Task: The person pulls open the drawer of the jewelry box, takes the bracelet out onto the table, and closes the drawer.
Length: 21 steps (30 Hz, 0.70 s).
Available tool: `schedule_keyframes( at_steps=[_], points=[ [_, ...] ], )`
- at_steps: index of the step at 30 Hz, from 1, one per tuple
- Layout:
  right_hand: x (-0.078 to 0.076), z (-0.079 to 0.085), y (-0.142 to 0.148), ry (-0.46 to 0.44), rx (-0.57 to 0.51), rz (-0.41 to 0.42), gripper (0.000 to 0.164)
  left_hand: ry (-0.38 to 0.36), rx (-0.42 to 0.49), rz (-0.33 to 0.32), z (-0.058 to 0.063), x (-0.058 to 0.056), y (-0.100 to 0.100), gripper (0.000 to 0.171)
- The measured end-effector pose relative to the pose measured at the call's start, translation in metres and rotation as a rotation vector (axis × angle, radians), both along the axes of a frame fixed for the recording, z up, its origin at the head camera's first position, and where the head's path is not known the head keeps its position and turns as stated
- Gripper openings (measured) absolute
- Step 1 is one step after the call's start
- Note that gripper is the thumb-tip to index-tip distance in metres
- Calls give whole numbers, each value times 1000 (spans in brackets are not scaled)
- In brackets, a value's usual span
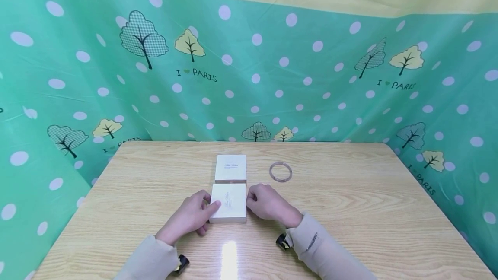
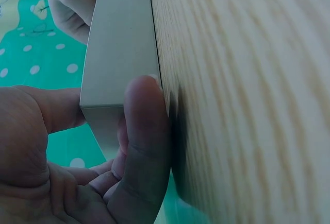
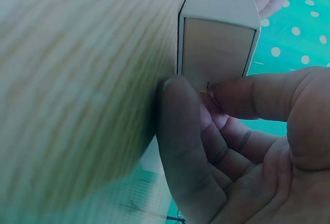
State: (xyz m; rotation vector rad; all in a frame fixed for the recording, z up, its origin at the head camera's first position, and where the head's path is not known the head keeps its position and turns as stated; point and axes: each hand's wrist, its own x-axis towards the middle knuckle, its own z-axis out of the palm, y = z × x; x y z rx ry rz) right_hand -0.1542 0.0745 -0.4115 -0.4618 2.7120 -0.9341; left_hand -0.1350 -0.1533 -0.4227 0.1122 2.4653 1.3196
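A white box point(image 1: 235, 208) with small printed script lies flat on the table. At its left end my left hand point(image 1: 194, 211) grips it, thumb on the top and fingers along the side; the left wrist view shows the plain long side of the box point(image 2: 121, 49). By the right end is my right hand point(image 1: 268, 202). In the right wrist view, an inner drawer front point(image 3: 219, 49) sits inside the outer sleeve, and the thumb and a finger pinch a tiny pull tab there, mostly hidden by the fingertips.
Directly behind the held box lies a second white box point(image 1: 231, 168) with similar print. A pinkish-grey ring like a bangle point(image 1: 271, 172) rests to its right. The wooden table point(image 1: 350, 198) ends at a green dotted curtain point(image 1: 319, 72).
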Motion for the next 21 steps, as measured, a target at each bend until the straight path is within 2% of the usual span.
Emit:
schedule_keyframes(
  at_steps=[11, 21],
  points=[
    [-1, -2, 0, 0, 30, 4, 21, 11, -7, -2, 0, 0, 0, 42],
    [-2, -4, 1, -7, 4, -9, 21, 20, -17, -8, 0, 0, 1, 40]
  ],
)
